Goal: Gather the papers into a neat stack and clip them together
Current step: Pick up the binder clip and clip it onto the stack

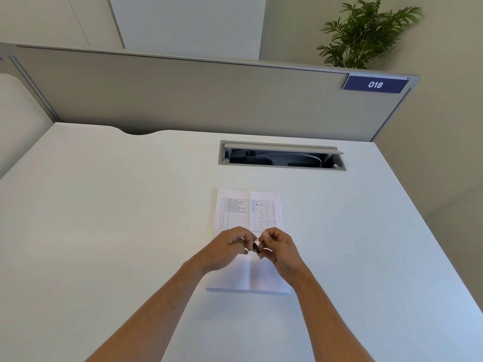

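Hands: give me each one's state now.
Left hand: pinching the binder clip.
Right hand: pinching the same clip's wire handle.

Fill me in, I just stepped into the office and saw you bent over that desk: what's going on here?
A person is working at a white desk. Both hands, the left hand and the right hand, are held just above a stack of papers and together pinch a small binder clip between the fingertips. The papers lie squared up on the desk, printed table facing up. The clip is not on the papers yet.
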### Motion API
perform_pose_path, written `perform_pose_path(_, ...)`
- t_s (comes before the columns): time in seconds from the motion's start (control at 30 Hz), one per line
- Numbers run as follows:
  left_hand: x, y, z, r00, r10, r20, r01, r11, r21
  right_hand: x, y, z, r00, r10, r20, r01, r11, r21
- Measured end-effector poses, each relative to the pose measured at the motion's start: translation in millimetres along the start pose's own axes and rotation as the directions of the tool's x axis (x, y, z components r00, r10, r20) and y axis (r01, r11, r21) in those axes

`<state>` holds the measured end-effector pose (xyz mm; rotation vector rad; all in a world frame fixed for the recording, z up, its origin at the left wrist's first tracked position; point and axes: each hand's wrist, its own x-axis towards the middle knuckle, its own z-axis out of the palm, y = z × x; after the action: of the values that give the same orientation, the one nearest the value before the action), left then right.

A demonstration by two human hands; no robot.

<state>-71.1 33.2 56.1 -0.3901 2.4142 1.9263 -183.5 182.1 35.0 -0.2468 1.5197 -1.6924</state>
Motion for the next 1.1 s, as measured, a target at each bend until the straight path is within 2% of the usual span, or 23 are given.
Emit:
perform_pose_path(0.1, -0.3, -0.5, 3.0, 0.998, -0.056, -0.032, 0.054, 0.996, -0.071, 1.0, 0.3, -0.3, 0.999, -0.029, -0.019, 0.027, 0.998, -0.061)
perform_pose_path(0.23, 2.5, -6.1, 10.5, 0.991, -0.084, -0.105, 0.094, 0.991, 0.098, 1.5, 2.8, 2.5, 0.998, -0.055, -0.012, 0.053, 0.986, -0.158)
perform_pose_path(0.33, 1.7, -10.5, 11.7, 0.990, -0.097, -0.104, 0.107, 0.989, 0.101, 1.9, 4.9, 3.2, 0.997, -0.068, -0.025, 0.062, 0.982, -0.177)
perform_pose_path(0.57, -4.9, -6.0, 6.2, 0.998, -0.046, -0.047, 0.046, 0.999, -0.012, 2.1, 6.9, 1.5, 0.997, -0.021, -0.068, 0.015, 0.997, -0.077)
perform_pose_path(0.8, -2.7, -6.3, 1.8, 0.993, 0.059, -0.102, -0.046, 0.991, 0.122, 0.0, 3.3, 3.3, 0.997, 0.075, -0.017, -0.075, 0.997, 0.009)
perform_pose_path(0.93, -1.1, -6.4, 2.4, 0.978, 0.117, -0.174, -0.080, 0.975, 0.207, -0.9, 2.4, 4.6, 0.997, 0.073, 0.034, -0.075, 0.996, 0.051)
perform_pose_path(1.1, -0.6, -6.8, 2.0, 0.961, 0.163, -0.223, -0.115, 0.970, 0.216, -0.3, 2.2, 1.1, 0.993, 0.053, 0.103, -0.060, 0.996, 0.063)
